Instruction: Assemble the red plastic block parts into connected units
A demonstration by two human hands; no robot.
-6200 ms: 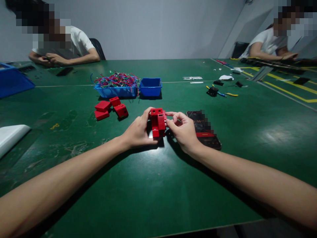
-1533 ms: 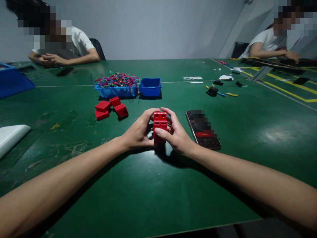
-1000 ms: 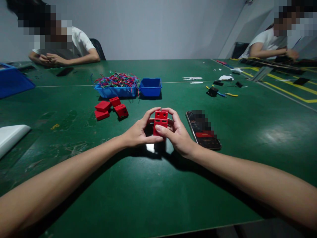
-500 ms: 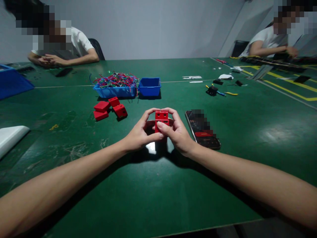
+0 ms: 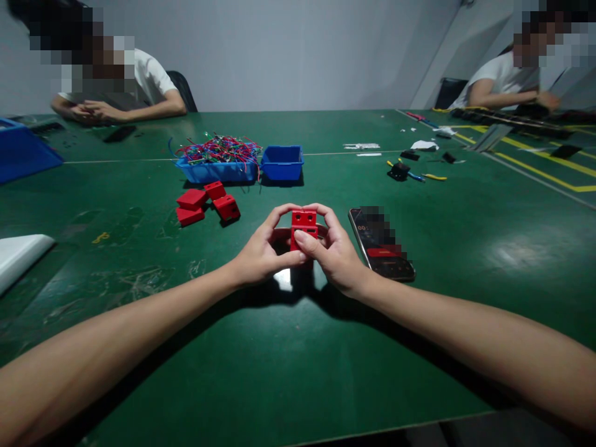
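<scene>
A small red plastic housing with two holes on its upper face is gripped between both hands just above the green table. My left hand wraps its left side, thumb along the front. My right hand clasps the right side, with the thumb pressed across the front of the red housing. The lower part of the piece is hidden by my fingers. Several more red housings lie in a loose group to the left, beyond my left hand.
A phone lies face up just right of my right hand. Behind stand a blue tray of coloured wires and a blue bin. A white object sits at the left edge. Two other people sit at the far corners.
Both hands have closed tighter around the red housing, and my right thumb has come across its front. The piece has tipped so that less of its front shows.
</scene>
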